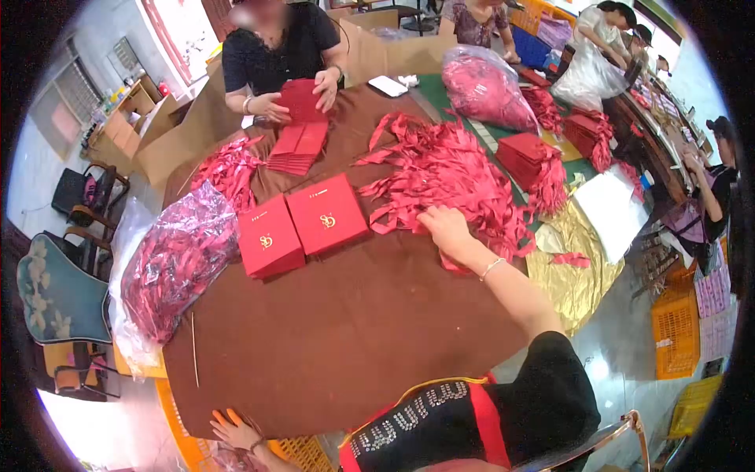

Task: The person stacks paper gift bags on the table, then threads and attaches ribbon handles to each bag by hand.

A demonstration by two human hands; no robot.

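My right hand (447,230) reaches forward to the near left side of a loose heap of red ribbons (440,169). Its fingers curl down and look closed on a ribbon, though the fingertips are partly hidden. My left hand (236,433) lies at the near left table edge with its fingers spread, holding nothing. Orange covers show on some of its fingers. Left of the heap sit two neat stacks of red paper pieces with gold lettering, a left stack (269,236) and a right stack (327,214), side by side on the brown cloth (354,315).
A clear bag of red ribbons (177,259) lies on the left, near a thin stick (195,350). Another filled bag (489,86) stands at the back. Across the table, a person holds red pieces (300,101). Gold foil (570,275) and a white sheet (609,212) are right.
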